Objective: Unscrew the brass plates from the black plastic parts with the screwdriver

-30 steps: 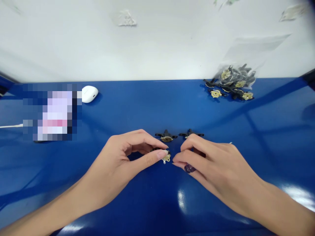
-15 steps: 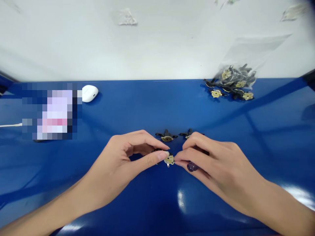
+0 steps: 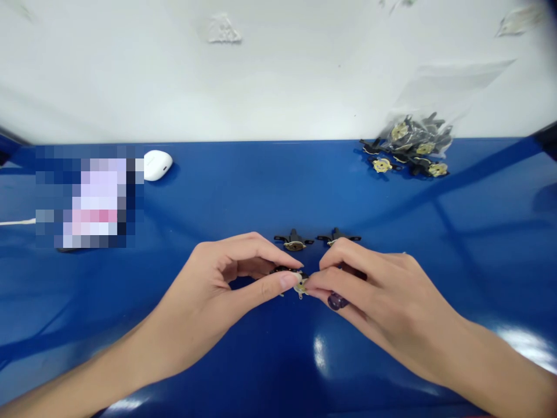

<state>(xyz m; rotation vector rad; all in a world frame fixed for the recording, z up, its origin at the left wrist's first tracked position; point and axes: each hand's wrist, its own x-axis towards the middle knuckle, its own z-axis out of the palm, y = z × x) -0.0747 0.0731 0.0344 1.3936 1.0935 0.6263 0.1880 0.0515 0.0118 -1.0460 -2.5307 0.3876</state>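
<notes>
**Both hands pinch one small brass-and-black part**

At the front middle of the blue table (image 3: 278, 191), the left hand (image 3: 217, 284) and right hand (image 3: 378, 290) meet. Both are closed in a fingertip pinch on one small brass-and-black part (image 3: 299, 283), held just above the surface. This step likely goes best with fingertips only, forearms steadied on the table, and light, even pressure so the brass disc stays square. The part's long axis seems to run left to right between the hands. Its brass face turns toward the camera, and a small tab points down.
</notes>
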